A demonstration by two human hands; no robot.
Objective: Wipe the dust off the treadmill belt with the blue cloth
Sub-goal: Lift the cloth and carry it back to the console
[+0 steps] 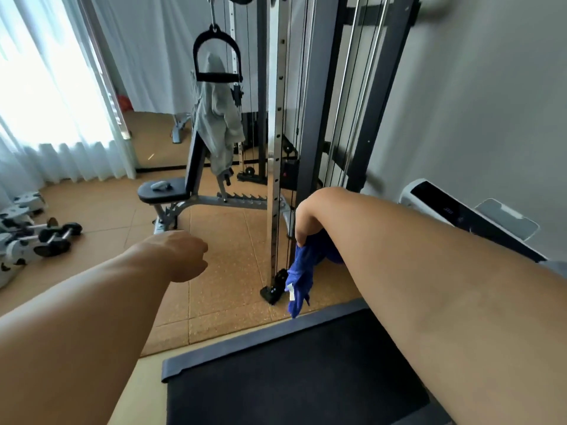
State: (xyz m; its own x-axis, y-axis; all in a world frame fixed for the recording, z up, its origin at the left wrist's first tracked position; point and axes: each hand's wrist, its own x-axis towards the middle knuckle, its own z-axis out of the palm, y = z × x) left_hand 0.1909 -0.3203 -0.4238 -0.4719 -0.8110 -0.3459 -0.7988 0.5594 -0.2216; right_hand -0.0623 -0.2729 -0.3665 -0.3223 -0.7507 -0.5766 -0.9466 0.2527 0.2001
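The black treadmill belt [294, 375] lies at the bottom of the view, framed by a dark grey rim. My right hand [310, 216] is bent down at the wrist above the belt's far edge and is shut on the blue cloth [299, 277], which hangs loose toward the floor. The fingers are mostly hidden behind the wrist and cloth. My left hand [184, 256] hovers over the tan floor to the left of the treadmill, its fingers curled in with nothing visible in them.
A cable machine [277, 118] with a hanging handle stands just beyond the treadmill. An adjustable bench [171, 188] with grey clothing draped on it sits behind. Dumbbells [58, 234] lie on the floor at left. The treadmill console [460, 213] leans at right by the wall.
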